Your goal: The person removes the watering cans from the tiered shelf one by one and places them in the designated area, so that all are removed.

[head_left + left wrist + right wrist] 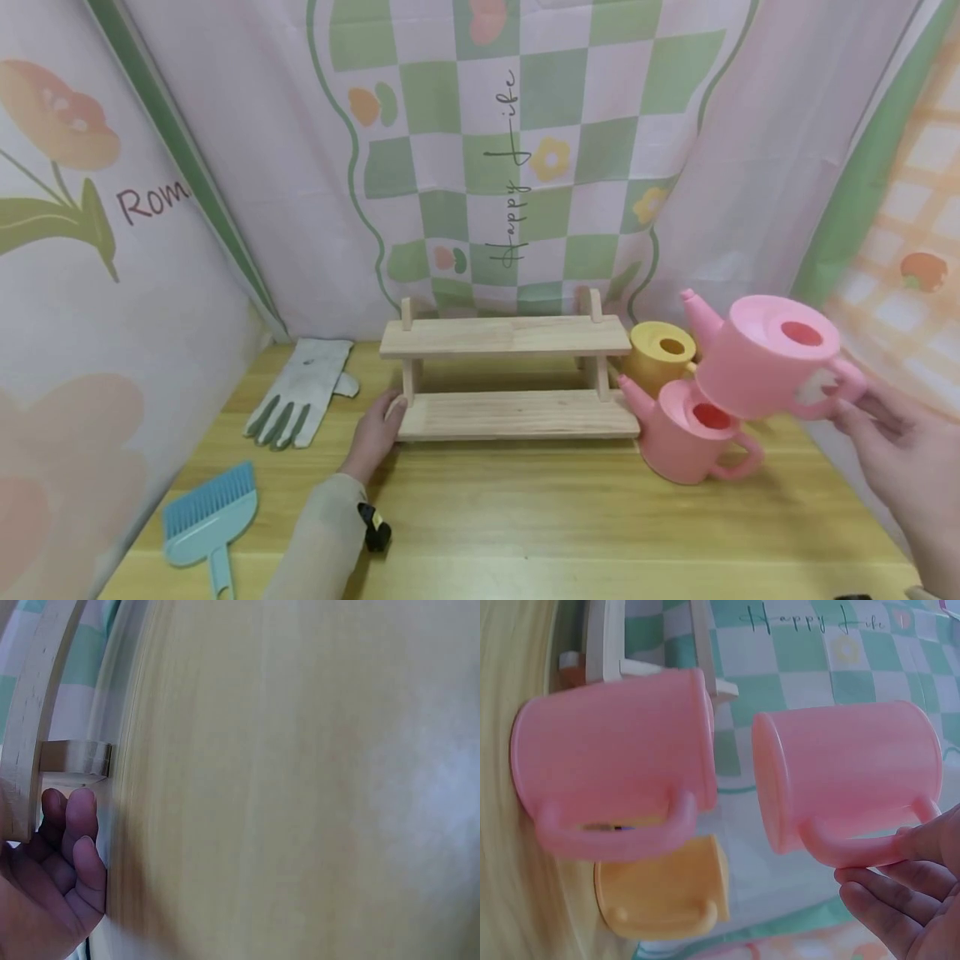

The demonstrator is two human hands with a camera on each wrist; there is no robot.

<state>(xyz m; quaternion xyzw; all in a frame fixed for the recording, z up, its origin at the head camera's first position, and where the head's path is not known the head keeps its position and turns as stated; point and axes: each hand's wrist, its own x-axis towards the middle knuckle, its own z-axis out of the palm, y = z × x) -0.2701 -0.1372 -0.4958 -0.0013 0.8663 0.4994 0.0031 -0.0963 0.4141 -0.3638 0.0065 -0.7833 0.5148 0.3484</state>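
Note:
A two-tier wooden shelf [517, 414] stands at the middle back of the table. My left hand [377, 431] grips the left end of its lower board; in the left wrist view the fingers [80, 814] curl at the board's end. My right hand [892, 450] pinches the handle of a light pink watering can [757, 358], held in the air with its spout to the left. Below it a second pink watering can [675, 442] sits on the table at the shelf's right end. Behind that one is a yellow watering can [651, 354], partly hidden.
A white work glove with grey fingertips [307, 387] lies at the back left of the table [510, 517]. In front of it is a blue brush [213, 521]. Printed curtains [517, 167] close off the back and both sides.

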